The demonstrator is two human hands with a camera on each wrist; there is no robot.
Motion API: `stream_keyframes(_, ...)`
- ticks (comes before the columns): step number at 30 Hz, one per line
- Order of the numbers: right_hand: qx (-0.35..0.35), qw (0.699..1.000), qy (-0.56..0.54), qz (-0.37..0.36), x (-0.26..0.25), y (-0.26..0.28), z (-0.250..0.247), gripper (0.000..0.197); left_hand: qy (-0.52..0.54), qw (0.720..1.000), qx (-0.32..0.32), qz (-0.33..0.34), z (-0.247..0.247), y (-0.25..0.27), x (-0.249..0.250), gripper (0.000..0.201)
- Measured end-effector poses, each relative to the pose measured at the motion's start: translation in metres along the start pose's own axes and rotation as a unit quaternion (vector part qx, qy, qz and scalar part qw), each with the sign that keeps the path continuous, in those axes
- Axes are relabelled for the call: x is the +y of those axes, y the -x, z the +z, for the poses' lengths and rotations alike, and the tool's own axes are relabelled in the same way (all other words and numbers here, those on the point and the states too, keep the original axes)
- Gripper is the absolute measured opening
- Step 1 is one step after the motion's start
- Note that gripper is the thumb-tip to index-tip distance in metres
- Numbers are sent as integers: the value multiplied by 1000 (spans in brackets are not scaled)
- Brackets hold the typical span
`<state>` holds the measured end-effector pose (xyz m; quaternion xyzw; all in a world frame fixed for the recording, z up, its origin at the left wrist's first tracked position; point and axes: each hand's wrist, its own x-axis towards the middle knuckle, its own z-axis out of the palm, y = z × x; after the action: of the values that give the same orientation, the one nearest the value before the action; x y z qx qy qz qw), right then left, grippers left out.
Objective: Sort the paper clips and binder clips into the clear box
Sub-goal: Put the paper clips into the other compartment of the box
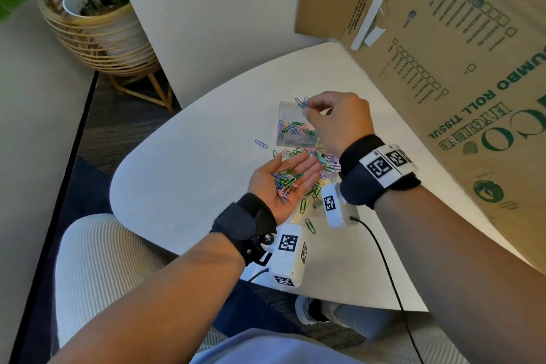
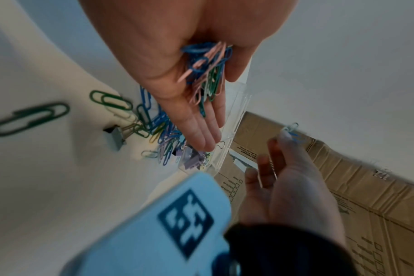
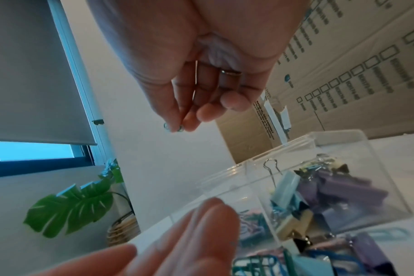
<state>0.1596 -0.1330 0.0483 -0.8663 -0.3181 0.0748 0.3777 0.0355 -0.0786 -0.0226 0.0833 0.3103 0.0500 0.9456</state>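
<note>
My left hand [image 1: 283, 180] lies palm up and flat just above the table, carrying a heap of coloured paper clips [image 1: 285, 182] [image 2: 206, 74]. Raised above the clear box [image 1: 295, 127], my right hand [image 1: 339, 121] pinches a couple of paper clips [image 1: 303, 102] [image 2: 291, 130] between thumb and forefinger. The box's near compartment [image 3: 331, 186] holds purple, blue and cream binder clips; its left one [image 1: 292, 130] holds paper clips. More paper clips [image 1: 313, 156] lie scattered on the white table between the box and my left hand. A grey binder clip [image 2: 116, 134] sits among them.
A big cardboard box [image 1: 443, 53] stands along the right side of the white table [image 1: 192, 171]. Single clips lie loose, a blue one [image 1: 261, 144] to the left of the box, a green one [image 1: 310, 226] near my wrist. A potted plant [image 1: 94, 23] stands on the floor at far left.
</note>
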Motion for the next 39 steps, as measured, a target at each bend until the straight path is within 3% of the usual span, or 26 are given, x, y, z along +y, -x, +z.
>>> stream_keyframes(5, -119, 986, 109, 43, 5, -7, 13, 33, 12, 1000, 7, 2, 1, 2, 6, 49)
stream_keyframes(8, -106, 992, 74, -3, -4, 9, 15, 27, 18, 1000, 14, 10, -1, 2, 11, 46)
stream_keyframes(10, -136, 990, 20, -12, -11, 22, 13, 23, 26, 999, 20, 25, -2, 1, 11, 43)
stream_keyframes(13, -235, 971, 12, -27, -14, 38, 5, 29, 27, 999, 17, 24, -5, -1, 10, 41)
stream_keyframes(17, -325, 935, 117, -84, -8, 48, 6, 40, 32, 999, 14, 8, 0, 2, 9, 43)
stream_keyframes(21, -293, 937, 153, -115, -2, 52, 10, 30, 18, 1000, 23, 1, 4, 2, 5, 48)
stream_keyframes(26, -244, 962, 83, -90, 0, 50, 7, 12, 51, 999, -7, 13, 5, 3, 5, 42)
stream_keyframes(32, -199, 979, -24, -24, 6, 50, 5, 13, 40, 999, -20, 21, 7, 1, 4, 44)
stream_keyframes(39, -186, 979, -85, 22, 11, 50, -4, 15, 27, 999, -20, 7, 5, 1, 7, 46)
